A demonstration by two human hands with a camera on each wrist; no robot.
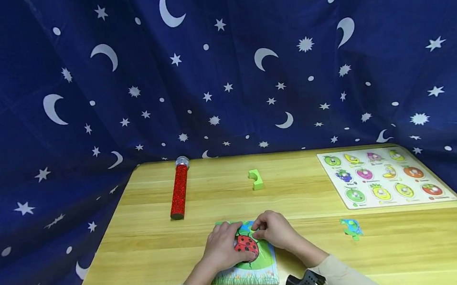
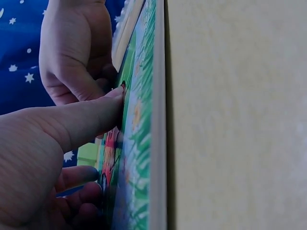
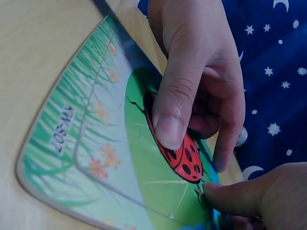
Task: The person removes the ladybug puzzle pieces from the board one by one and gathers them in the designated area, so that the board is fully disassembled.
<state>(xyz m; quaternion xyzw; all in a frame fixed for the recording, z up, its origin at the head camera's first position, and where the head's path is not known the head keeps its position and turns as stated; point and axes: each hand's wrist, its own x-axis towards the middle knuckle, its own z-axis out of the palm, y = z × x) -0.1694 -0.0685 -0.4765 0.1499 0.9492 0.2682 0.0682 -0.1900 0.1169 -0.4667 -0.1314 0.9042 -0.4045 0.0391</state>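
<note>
The loose piece [image 1: 352,228] lies rightward, nearer the right hand [image 1: 276,230], whose grip is unclear; the left hand [image 1: 223,249] rests, fingers relaxed, on the puzzle [image 1: 256,276].

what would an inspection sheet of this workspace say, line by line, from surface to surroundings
Surface: light wood-grain table.
Work pieces: ladybug puzzle lying flat between the hands; loose puzzle piece, blue and green, apart to its right.
Clutter: red microphone, green block, fruit board at far right.
Left hand: rests on the puzzle, thumb on the ladybug.
Right hand: fingers bent at the puzzle's upper right; whether they pinch a piece is unclear.
Cables: nothing seen.
Surroundings: dark blue curtain with stars and moons.
</note>
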